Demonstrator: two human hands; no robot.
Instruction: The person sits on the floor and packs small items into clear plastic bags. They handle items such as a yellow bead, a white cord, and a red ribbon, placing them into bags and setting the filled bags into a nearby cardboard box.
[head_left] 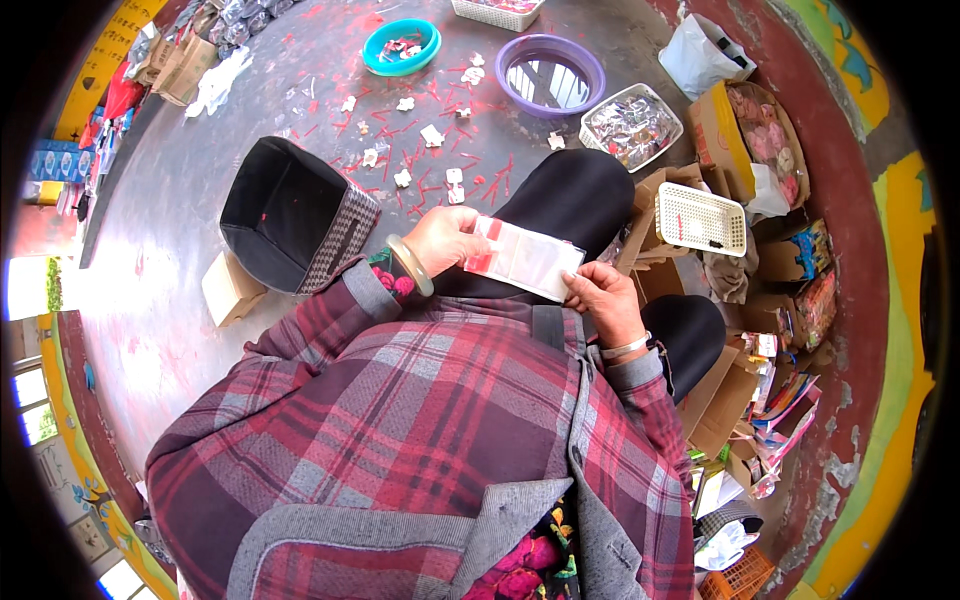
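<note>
White with a red strip at one end, the flat packet point(525, 258) lies across your lap, long axis running between your hands, left hand point(445, 240) fingers pinching the red end, right hand point(605, 300) fingers pinching the opposite edge.

Her jacket point(430, 420) is plaid in deep red, maroon and grey, with plain grey cuffs and collar. The bangle point(410, 265) on her left wrist is pale green. The flat packet point(525, 258) she holds is white with red marks along one edge. The floor point(170, 240) is grey, littered with red strips and white scraps. One basin point(401, 47) is teal, another point(550, 75) purple. The fabric bin point(295, 215) is black with a grey checked side. The small basket point(700, 218) is white.
</note>
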